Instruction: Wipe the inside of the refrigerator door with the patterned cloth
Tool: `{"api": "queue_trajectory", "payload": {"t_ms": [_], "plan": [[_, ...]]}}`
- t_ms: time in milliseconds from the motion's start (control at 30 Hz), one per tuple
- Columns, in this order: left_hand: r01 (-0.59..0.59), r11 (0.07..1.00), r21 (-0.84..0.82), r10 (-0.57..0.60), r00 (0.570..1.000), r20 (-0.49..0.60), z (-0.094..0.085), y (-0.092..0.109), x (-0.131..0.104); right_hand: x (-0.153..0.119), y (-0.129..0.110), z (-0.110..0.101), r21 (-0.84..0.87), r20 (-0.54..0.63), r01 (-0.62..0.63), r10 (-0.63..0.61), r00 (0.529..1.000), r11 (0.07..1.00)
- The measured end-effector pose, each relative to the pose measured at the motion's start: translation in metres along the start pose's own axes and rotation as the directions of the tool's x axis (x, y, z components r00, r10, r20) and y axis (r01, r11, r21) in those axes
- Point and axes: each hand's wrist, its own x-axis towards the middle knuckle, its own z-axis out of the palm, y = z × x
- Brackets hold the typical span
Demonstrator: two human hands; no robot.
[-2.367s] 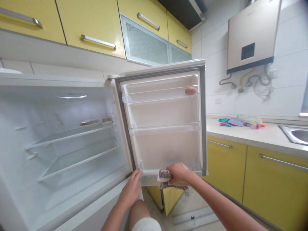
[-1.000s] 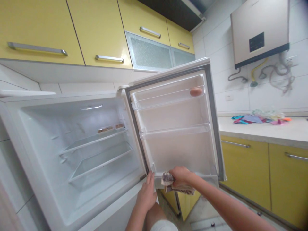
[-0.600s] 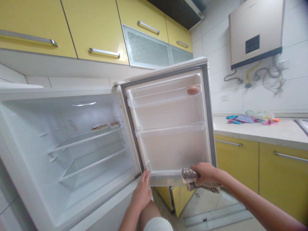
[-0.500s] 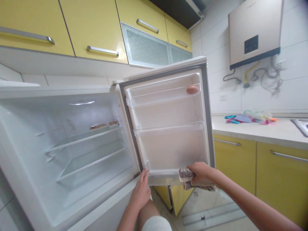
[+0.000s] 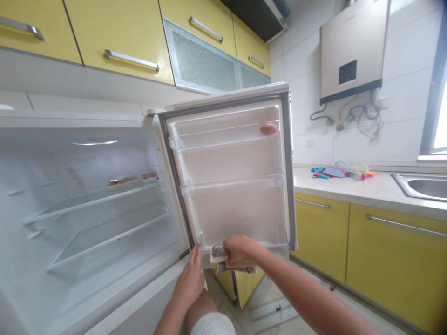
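Note:
An opened fridge door [image 5: 230,209] fills the middle of the view, its clear bottom shelf low down. My right hand [image 5: 240,251] grips a folded brown-and-white cloth [image 5: 220,252] over the front of that shelf, near its middle. At the shelf's left end, by the hinge side, my left hand [image 5: 191,277] rests with its fingers extended against the door edge. A brown egg [image 5: 268,129] lies in the top door shelf at the right. The middle door shelf [image 5: 233,184] holds nothing visible.
Inside the fridge [image 5: 94,288] are two glass shelves, with packages [image 5: 124,180] on the upper one. Colourful cloths [image 5: 335,172] lie on the counter [image 5: 370,188], left of a sink [image 5: 429,186]. Below the door, a yellow cabinet door [image 5: 246,286] stands ajar.
My right hand has moved left along the bottom door shelf with the cloth, closer to my left hand. The view has turned slightly right, showing more of the sink and a window.

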Motion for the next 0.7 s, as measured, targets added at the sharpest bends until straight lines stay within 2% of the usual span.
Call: {"api": "queue_trajectory", "payload": {"t_ms": [167,300,467,700], "plan": [[0.027,0.999,-0.031,-0.028,0.999,-0.034,0.003,-0.004,0.002,0.050,-0.037,-0.008,0.013,0.051,0.086,-0.086,0.995,0.996],[0.083,0.995,0.048,-0.084,0.996,0.004,-0.007,0.002,-0.002,0.060,-0.051,-0.006,0.021,0.025,0.110,-0.111,0.994,0.994],[0.092,0.984,0.156,-0.102,0.993,0.059,-0.020,0.012,-0.010,0.028,-0.034,0.004,0.021,-0.060,0.087,-0.086,0.995,0.996],[0.084,0.979,0.187,-0.100,0.992,0.075,-0.024,0.019,-0.013,-0.048,0.032,0.018,0.029,-0.088,-0.012,0.014,0.996,1.000]]}}
